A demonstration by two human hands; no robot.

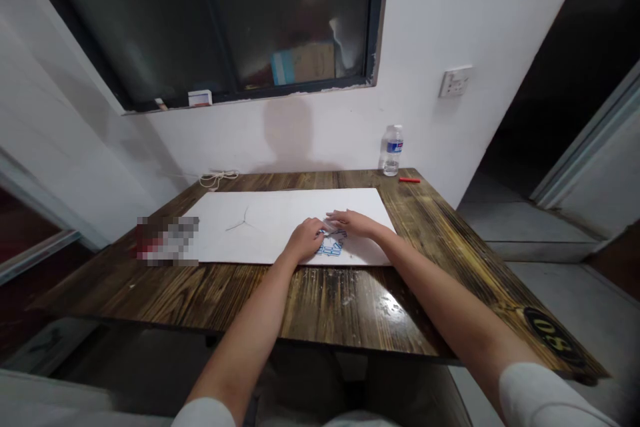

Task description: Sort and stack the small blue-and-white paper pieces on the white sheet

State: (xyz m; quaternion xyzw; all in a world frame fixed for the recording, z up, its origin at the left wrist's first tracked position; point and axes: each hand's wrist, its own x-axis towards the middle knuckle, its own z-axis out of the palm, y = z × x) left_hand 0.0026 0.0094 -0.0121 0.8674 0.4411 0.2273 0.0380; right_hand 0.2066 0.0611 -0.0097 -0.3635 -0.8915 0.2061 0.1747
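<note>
Left hand [307, 239] loosely curled, right hand [351, 221] flatter, both at the blue outlines [332, 247], any grip unclear; white board [273, 217] presumably gives flat backing.

The person in front of me is holding the left grip [306, 239] palm-down, left forearm [257, 330] stretching back behind it; just beside, the right grip [354, 222] is pointing its fingers [338, 215] leftward, right forearm [440, 297] angling outward behind.
</note>
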